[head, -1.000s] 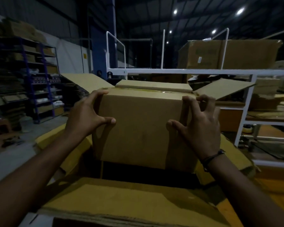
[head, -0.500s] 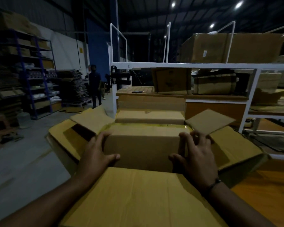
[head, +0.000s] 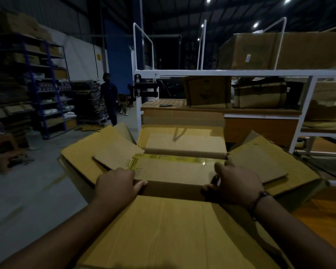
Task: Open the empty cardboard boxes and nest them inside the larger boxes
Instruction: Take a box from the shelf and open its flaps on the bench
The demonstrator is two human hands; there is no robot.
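A smaller cardboard box (head: 173,172) sits low inside a larger open cardboard box (head: 163,230), only its top and spread flaps showing above the big box's near flap. My left hand (head: 115,184) grips its left top corner, thumb on the near face. My right hand (head: 235,183) grips the right top corner, fingers curled over the edge. Yellow tape runs along the small box's top edge. The larger box's side flaps spread out left and right.
A white metal rack (head: 221,72) with cardboard boxes stands right behind the boxes. A person (head: 109,98) walks on the concrete floor at the left, near blue shelving (head: 33,84) and stacked flat cardboard (head: 89,101). An orange surface (head: 326,220) lies at the right.
Both hands have lowered the smaller box down into the larger box. It was held high a second ago; now only its top shows. The person in the background has come nearer.
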